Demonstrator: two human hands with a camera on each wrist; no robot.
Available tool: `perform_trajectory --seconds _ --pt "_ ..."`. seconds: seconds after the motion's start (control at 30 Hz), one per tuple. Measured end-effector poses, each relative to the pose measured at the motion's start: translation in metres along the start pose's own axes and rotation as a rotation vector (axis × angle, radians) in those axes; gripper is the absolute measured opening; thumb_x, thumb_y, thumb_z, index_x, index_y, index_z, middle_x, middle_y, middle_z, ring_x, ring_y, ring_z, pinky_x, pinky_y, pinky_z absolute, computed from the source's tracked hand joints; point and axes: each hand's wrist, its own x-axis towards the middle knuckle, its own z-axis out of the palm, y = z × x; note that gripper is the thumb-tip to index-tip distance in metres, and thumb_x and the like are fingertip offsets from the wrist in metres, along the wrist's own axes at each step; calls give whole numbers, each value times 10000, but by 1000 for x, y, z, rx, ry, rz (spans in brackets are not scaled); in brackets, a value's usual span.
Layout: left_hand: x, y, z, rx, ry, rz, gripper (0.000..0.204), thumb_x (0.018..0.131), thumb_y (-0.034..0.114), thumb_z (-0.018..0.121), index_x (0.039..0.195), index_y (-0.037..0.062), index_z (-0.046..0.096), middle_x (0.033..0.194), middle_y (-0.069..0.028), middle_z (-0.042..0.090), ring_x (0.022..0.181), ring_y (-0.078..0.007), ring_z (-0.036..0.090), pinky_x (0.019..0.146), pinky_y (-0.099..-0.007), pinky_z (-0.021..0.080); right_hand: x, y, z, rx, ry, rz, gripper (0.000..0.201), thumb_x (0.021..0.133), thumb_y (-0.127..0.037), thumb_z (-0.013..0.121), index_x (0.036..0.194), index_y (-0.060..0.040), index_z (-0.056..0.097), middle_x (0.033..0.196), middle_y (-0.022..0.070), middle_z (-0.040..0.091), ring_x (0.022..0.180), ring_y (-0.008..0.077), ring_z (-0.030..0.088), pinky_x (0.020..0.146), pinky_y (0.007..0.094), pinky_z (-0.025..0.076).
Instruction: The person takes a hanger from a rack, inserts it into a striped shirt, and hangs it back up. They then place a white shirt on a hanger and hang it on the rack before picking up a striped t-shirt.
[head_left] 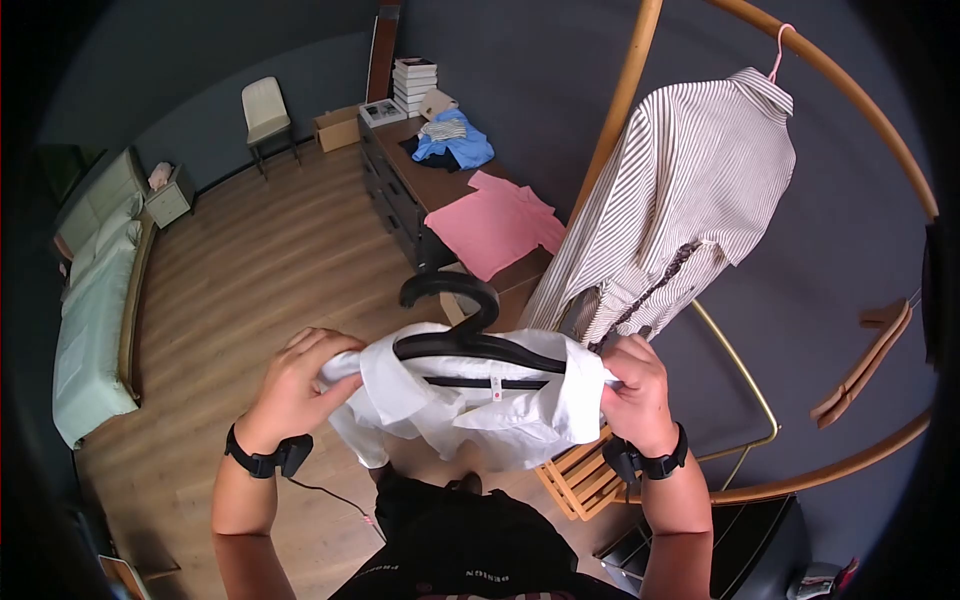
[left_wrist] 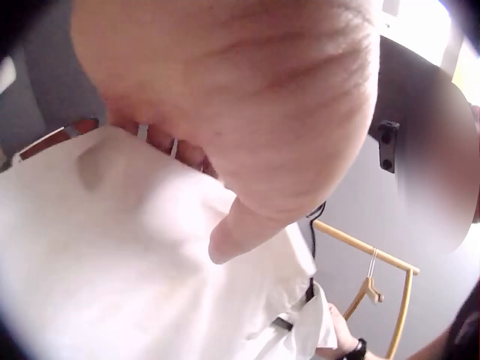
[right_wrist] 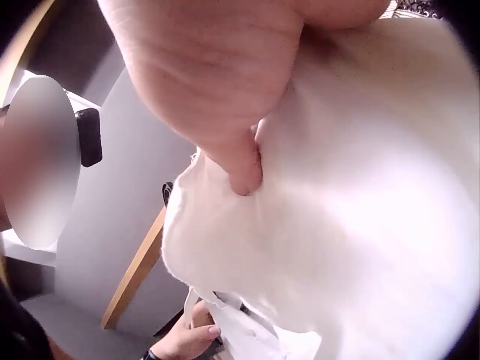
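Note:
A white collared shirt is spread between both hands in the head view, a black hanger inside its neck opening. The hanger's hook stands up above the collar. My left hand pinches the shirt at its left shoulder, thumb in front and fingers behind. At the opposite shoulder my right hand grips the fabric in the same way. Both wrist views show a thumb pressed on white cloth, by the left hand and by the right hand; the cloth hides most fingertips.
A striped shirt hangs from a round wooden rack at the right, with brown wooden hangers farther along. Behind, a dark dresser bears a pink shirt, blue clothing and books. A bed stands far left.

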Motion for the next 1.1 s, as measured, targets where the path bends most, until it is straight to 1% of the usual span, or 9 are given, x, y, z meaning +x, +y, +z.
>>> perform_trajectory --seconds 0.17,0.27,0.4,0.73,0.8,0.9,0.97,1.07,1.1 --pt "0 5 11 -284 172 -135 409 756 57 758 1150 28 652 1176 -177 624 1066 -331 605 902 -383 477 -1 0 3 -48 17 54 149 627 26 729 749 -22 656 727 77 603 688 284 552 613 364 452" --pt "15 21 18 53 304 61 396 737 157 794 1072 20 635 945 -127 608 894 -289 609 781 -386 497 -1 -1 9 -30 8 66 156 622 25 739 745 -24 657 722 73 602 684 287 553 608 370 453" --pt "34 36 35 183 191 -107 339 755 186 812 907 75 530 683 -60 554 594 -237 574 558 -359 460 0 -6 19 -45 3 69 162 619 23 750 745 -25 660 712 78 594 682 293 557 604 372 454" --pt "36 12 43 -57 166 -219 166 820 6 694 924 30 566 738 -86 618 625 -199 625 610 -320 515 -11 2 27 -78 31 304 144 680 -16 764 775 -15 656 731 130 588 706 344 581 620 400 468" --pt "33 10 43 -119 494 -134 161 810 16 674 954 38 606 802 -121 654 668 -261 666 613 -334 533 -12 5 28 -78 25 338 140 694 -19 764 779 -12 653 734 135 589 713 347 587 622 401 467" --pt "12 8 59 -74 471 8 162 817 38 679 970 56 630 824 -104 666 674 -236 677 606 -316 539 -16 11 30 45 29 394 131 719 -15 762 770 -1 642 725 130 580 699 328 579 617 387 456" --pt "-4 22 63 -179 33 -12 234 817 77 708 1047 93 665 823 -78 668 674 -193 680 586 -323 528 -17 12 28 62 58 324 134 728 -11 766 761 3 637 711 116 566 678 298 561 608 368 439" --pt "-12 19 57 -156 -30 30 247 818 90 724 1059 82 668 829 -79 669 644 -214 663 552 -315 503 -14 9 20 50 42 220 144 720 -10 774 751 7 635 699 100 553 666 279 539 607 356 427" --pt "-13 12 56 -153 197 -12 258 817 109 739 1062 72 669 818 -83 666 651 -235 657 560 -322 499 -15 10 20 51 39 223 144 720 -10 774 751 7 635 699 100 553 666 279 539 607 356 427"
